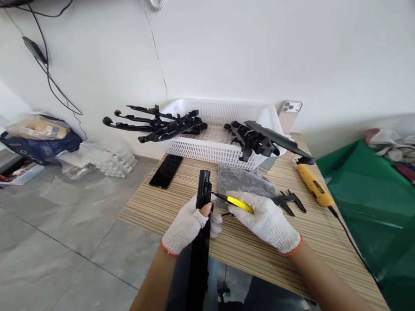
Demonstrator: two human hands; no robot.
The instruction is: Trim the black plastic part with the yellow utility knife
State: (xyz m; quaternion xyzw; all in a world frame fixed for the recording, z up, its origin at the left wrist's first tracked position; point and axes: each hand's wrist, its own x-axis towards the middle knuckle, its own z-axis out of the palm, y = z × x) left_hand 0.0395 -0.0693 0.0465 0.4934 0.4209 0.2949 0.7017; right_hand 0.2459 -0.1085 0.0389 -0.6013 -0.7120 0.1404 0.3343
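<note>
My left hand (192,223), in a white knitted glove with the bare thumb tip showing, is closed around a long black plastic strip (200,249). The strip stands lengthwise over the table's front edge and its lower end reaches down between my legs. In my gloved right hand (260,216) is a slim yellow-handled hand tool (239,204). Its thin dark tip meets or nearly meets the strip's right side near the top; exact contact cannot be made out. Just beyond my right hand lie a black caliper (291,202) and a grey cloth (244,178).
A white basket (208,150) against the wall holds black plastic parts (174,124) that jut past its rim. A black phone (166,171) lies at left, and another phone (289,115) leans at the back. A corded yellow power tool (315,186) lies at right, beside a green-covered surface (364,199).
</note>
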